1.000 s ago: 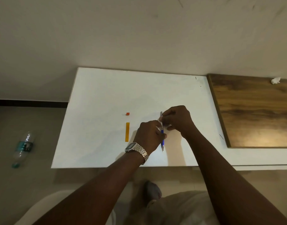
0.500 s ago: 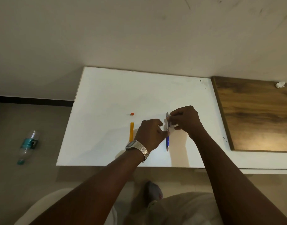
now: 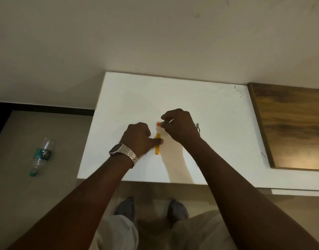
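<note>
Presently the left hand [image 3: 139, 138], fingers curled, thumb-pins the flat yellow plastic strip [image 3: 157, 150]; the right hand [image 3: 180, 129] pinches the tiny orange piece [image 3: 158, 124] beyond its far end, where a weak pinch could drop it.

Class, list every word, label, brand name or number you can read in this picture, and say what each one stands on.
Bottle label: it carries print, but it is too blurred to read.
Wristwatch: the face is too dark and small to read.
Yellow strip, orange piece, pen, table: no writing shows.
So there is no readable text.
</note>
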A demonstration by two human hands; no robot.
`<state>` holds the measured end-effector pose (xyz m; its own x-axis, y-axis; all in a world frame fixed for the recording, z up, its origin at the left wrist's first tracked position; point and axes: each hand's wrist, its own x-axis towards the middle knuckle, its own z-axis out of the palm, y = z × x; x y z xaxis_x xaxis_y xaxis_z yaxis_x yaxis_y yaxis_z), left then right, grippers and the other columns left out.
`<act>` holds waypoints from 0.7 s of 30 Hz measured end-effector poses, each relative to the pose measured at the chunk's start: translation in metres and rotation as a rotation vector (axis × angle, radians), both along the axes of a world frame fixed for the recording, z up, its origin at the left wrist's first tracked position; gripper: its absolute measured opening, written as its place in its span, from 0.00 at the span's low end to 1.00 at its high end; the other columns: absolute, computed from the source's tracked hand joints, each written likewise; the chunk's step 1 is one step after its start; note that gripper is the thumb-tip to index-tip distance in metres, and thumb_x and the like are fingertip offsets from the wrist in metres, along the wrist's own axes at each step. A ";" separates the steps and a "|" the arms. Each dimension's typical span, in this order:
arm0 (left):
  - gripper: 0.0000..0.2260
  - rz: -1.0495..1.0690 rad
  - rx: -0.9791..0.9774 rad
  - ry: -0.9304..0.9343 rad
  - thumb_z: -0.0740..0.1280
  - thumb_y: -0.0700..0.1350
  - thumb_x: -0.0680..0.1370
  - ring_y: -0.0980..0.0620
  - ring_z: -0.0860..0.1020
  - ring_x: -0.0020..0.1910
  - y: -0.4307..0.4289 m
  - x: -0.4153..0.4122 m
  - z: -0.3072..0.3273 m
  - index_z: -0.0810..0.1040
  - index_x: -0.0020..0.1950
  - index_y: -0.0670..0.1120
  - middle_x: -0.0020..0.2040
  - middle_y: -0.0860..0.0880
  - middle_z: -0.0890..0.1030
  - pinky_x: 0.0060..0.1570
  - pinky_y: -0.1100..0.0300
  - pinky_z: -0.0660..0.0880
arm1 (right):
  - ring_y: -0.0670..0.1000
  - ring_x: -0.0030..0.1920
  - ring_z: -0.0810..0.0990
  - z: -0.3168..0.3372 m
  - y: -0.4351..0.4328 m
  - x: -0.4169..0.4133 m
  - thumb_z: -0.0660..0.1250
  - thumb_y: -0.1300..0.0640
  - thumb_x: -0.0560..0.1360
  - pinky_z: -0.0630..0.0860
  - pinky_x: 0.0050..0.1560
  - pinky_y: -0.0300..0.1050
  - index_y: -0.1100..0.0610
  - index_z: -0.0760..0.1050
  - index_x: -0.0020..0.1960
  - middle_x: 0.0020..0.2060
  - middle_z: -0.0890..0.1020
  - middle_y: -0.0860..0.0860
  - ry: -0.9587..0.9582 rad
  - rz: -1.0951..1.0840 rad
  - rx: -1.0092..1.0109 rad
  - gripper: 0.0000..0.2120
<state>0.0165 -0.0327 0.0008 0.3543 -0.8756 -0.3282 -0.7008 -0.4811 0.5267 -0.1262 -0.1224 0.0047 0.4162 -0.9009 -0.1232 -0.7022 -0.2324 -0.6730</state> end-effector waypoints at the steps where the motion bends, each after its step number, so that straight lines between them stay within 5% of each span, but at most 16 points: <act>1: 0.23 -0.006 -0.007 0.000 0.78 0.63 0.67 0.51 0.75 0.43 0.002 -0.001 -0.002 0.81 0.47 0.46 0.42 0.52 0.78 0.43 0.58 0.72 | 0.54 0.58 0.84 -0.003 0.002 0.005 0.74 0.61 0.75 0.77 0.60 0.47 0.59 0.85 0.58 0.58 0.86 0.54 0.019 0.012 0.005 0.12; 12: 0.11 0.026 -0.035 0.039 0.75 0.48 0.69 0.43 0.84 0.42 0.006 -0.014 0.002 0.84 0.45 0.42 0.41 0.45 0.86 0.44 0.51 0.82 | 0.56 0.56 0.83 -0.010 0.006 0.022 0.67 0.65 0.78 0.78 0.59 0.48 0.62 0.86 0.54 0.54 0.88 0.56 0.159 0.095 -0.040 0.11; 17: 0.15 0.058 -0.140 0.031 0.74 0.53 0.70 0.45 0.83 0.45 0.003 -0.013 0.007 0.84 0.52 0.47 0.46 0.47 0.85 0.44 0.53 0.81 | 0.52 0.41 0.86 0.009 -0.003 0.015 0.71 0.63 0.76 0.82 0.46 0.50 0.62 0.87 0.48 0.40 0.87 0.52 -0.080 -0.038 0.215 0.06; 21: 0.14 0.018 -0.211 -0.019 0.73 0.53 0.71 0.45 0.83 0.44 0.001 -0.016 0.012 0.83 0.53 0.47 0.45 0.47 0.86 0.43 0.53 0.80 | 0.53 0.40 0.89 0.021 -0.008 0.002 0.72 0.62 0.75 0.85 0.37 0.45 0.60 0.87 0.45 0.39 0.89 0.56 -0.168 -0.070 0.364 0.04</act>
